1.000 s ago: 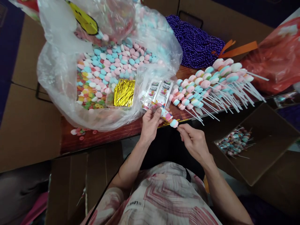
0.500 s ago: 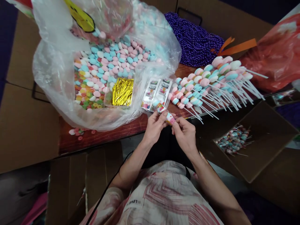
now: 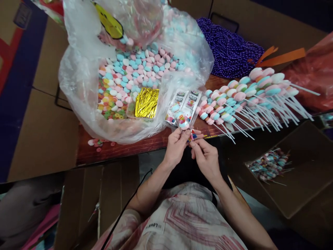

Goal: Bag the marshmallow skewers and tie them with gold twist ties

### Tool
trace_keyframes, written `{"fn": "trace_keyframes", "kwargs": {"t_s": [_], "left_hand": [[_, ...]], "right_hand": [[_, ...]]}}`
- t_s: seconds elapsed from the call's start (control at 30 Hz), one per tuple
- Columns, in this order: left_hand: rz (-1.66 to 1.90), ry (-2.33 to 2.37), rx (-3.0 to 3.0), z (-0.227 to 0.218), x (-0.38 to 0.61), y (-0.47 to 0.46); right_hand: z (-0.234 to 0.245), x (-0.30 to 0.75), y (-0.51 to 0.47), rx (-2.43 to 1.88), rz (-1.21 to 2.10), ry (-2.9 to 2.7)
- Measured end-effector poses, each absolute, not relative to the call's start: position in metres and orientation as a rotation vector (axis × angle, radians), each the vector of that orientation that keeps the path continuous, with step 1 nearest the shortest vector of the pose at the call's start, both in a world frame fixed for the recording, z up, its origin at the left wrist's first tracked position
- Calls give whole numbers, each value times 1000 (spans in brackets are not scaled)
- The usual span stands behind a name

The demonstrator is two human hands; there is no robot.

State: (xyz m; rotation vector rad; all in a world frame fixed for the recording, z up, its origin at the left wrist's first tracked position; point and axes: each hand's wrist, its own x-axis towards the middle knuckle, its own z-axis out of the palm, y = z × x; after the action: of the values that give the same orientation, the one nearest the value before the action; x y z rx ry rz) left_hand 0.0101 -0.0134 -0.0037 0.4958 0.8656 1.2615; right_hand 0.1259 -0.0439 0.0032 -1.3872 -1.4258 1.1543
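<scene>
Slanted pastel candy stack in printed wrapper, between fingers

A reddish-brown wooden table stands among brown cardboard boxes; pale grey floor shows below, in dim light.

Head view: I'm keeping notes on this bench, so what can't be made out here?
All in the head view:
Held candy: any stick on it is hidden by the left hand and right hand.
Packets: print too small and blurred to read.
Red bag: cut off by the right edge.
Boxed candies: too small and jumbled to count.
</scene>
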Motion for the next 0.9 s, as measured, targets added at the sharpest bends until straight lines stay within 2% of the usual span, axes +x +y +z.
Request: {"fn": "trace_keyframes", "kwargs": {"t_s": [0.27,0.37,0.47,0.53,0.6,0.7,0.8,0.9], "left_hand": [[1323,858,540,-7,-4,-19],[1343,826,548,-1,-21,-24],[1402,788,514,7,-45,-27],[1562,796,469,9,-62,-28],[1738,841,396,9,-77,-28],[1807,927,301,8,-90,-28],[1771,951,253,8,-94,-30],[1777,923,211,10,-92,-31]], "right_hand": [[2,105,-29,-1302,1395,-1205],[9,90,-21,-1234,1680,-1046],[22,76,-7,-1178,1873,-1352],[31,65,9,-1234,1597,-1833],[37,49,31,-1332,1083,-2206],[37,11,71,-1340,517,-2409],[29,-27,106,-1193,247,-2547],[20,-46,128,-1070,174,-2655]]}}
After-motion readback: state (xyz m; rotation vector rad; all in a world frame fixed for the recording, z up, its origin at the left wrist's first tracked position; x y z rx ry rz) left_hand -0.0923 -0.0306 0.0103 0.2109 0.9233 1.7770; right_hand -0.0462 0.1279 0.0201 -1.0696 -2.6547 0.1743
